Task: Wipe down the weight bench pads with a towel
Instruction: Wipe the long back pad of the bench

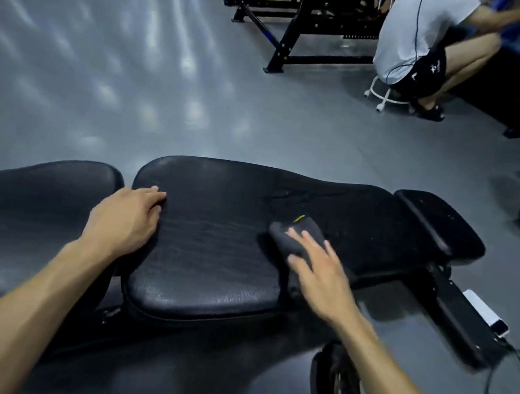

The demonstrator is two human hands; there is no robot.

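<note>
Bench pad (210, 250) lengthwise left-right, right hand (314, 272) flat on towel (296, 239), left hand (127, 217) resting spread.

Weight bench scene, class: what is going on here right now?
A person is wiping a black padded weight bench. Their right hand presses a dark grey folded towel flat against the middle pad, fingers spread. Their left hand rests on that pad's left end, steadying it. Another person sits on a white stool beyond.
</note>
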